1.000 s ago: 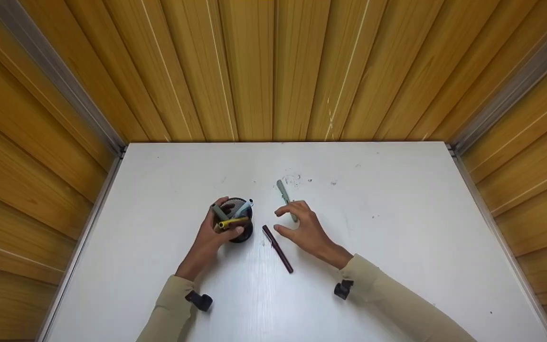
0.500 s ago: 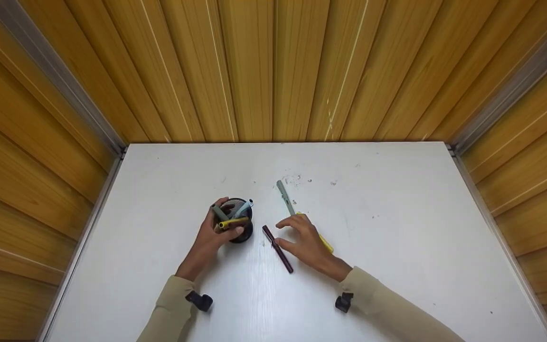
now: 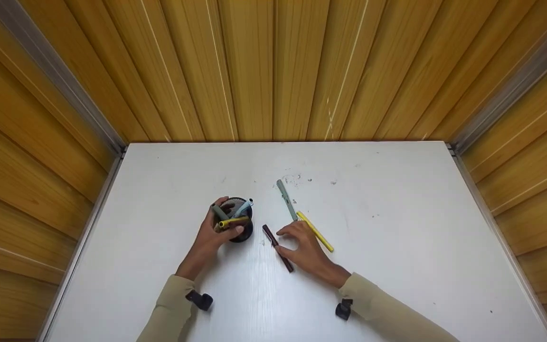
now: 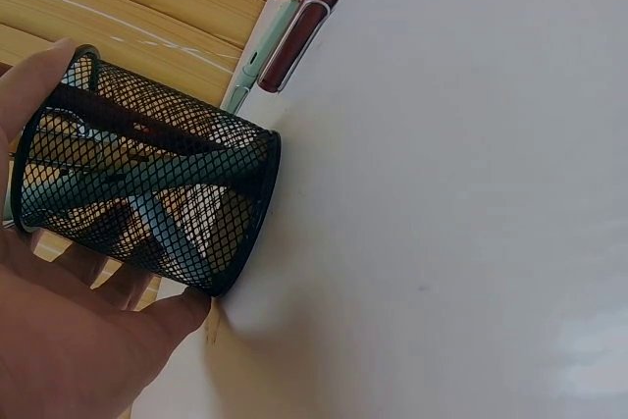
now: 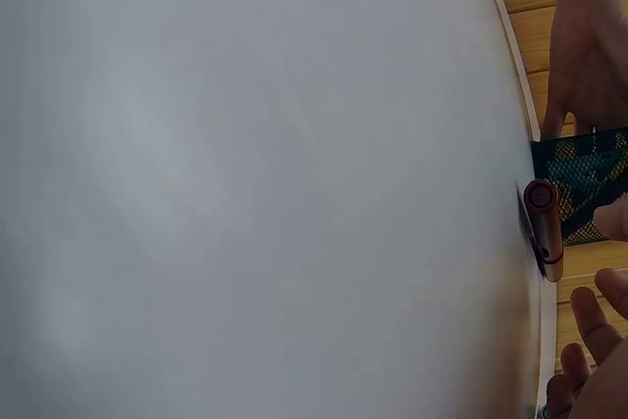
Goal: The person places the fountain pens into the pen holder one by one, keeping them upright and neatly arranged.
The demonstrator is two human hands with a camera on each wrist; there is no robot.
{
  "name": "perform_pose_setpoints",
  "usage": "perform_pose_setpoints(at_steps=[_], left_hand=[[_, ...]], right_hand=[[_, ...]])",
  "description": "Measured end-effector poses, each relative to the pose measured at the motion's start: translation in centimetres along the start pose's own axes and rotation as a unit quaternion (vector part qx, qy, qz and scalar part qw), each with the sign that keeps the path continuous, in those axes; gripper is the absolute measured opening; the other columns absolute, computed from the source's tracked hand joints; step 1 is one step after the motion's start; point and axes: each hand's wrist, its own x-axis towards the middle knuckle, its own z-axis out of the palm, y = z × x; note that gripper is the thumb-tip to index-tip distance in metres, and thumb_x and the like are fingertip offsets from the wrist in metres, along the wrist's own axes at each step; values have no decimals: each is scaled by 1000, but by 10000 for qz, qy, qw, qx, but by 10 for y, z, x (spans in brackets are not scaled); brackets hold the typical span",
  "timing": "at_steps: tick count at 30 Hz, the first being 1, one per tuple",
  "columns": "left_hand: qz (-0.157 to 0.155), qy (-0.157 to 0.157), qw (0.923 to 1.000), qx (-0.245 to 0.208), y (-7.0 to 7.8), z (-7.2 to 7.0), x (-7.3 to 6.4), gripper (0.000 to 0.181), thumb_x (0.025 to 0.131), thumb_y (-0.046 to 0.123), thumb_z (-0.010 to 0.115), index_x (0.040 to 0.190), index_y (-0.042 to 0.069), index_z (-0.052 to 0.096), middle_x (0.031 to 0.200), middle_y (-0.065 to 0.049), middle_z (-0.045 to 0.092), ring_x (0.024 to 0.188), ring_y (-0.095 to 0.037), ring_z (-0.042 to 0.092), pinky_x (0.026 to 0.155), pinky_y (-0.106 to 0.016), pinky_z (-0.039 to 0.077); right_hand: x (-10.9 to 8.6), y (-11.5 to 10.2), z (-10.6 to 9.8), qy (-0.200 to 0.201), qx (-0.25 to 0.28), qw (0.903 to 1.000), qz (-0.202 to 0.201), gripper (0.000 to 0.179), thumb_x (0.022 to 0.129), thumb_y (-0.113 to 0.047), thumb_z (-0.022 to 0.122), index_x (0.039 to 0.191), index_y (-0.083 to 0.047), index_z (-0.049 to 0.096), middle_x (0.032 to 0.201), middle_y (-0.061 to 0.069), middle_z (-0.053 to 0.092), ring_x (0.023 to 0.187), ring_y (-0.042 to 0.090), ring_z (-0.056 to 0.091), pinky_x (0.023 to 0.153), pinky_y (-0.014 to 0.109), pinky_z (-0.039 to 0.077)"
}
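My left hand (image 3: 214, 232) grips a black mesh pen holder (image 4: 157, 174), thumb on the near side and fingers around the far side. Inside it are several pens, among them a yellow pen (image 3: 228, 223), a dark green one (image 3: 219, 212) and a light blue one (image 3: 243, 207). Over a maroon pen (image 3: 270, 234) on the table hovers my right hand (image 3: 307, 249), its thumb overlapping the barrel and its fingers apart from the thumb. The right wrist view shows this maroon pen (image 5: 546, 228) end-on, with a silver clip, beside the parted fingers (image 5: 592, 326).
Beyond my right hand a pale green pen (image 3: 286, 199) lies on the white table (image 3: 378, 213). A yellow pen (image 3: 323, 240) lies just right of that hand. Wood-patterned panels (image 3: 273, 71) stand along the table's back and sides.
My right hand has moved back toward me, from beside the pale green pen to the maroon pen, uncovering the yellow pen on the table. The left hand and pen holder stay put.
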Motion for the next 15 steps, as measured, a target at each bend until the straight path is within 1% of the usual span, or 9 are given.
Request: perform_pose_setpoints(at_steps=[5,10,15], left_hand=[[14,17,10000,0,1,0,0,91,94,25,90,169,35,40,170,-11,42,163,-35,31,129,-62,28],[9,18,10000,-22,0,0,1,91,94,24,91,169,32,40,169,-13,42,163,-37,31,128,-61,28],[-25,13,10000,-57,2,1,0,90,94,26,90,168,34,41,170,-13,41,163,-36,31,128,-61,29]], right_hand=[[-1,2,1,27,-26,10000,-8,28,87,-6,92,112,-2,79,107,10,73,105,24,60,93,38,51],[-3,6,4,123,-170,9996,-194,29,85,-5,93,110,-2,80,105,7,73,104,24,59,93,39,49],[-7,13,9,193,-344,9988,-284,31,83,-7,94,111,-5,80,108,2,73,111,24,59,102,44,48]])
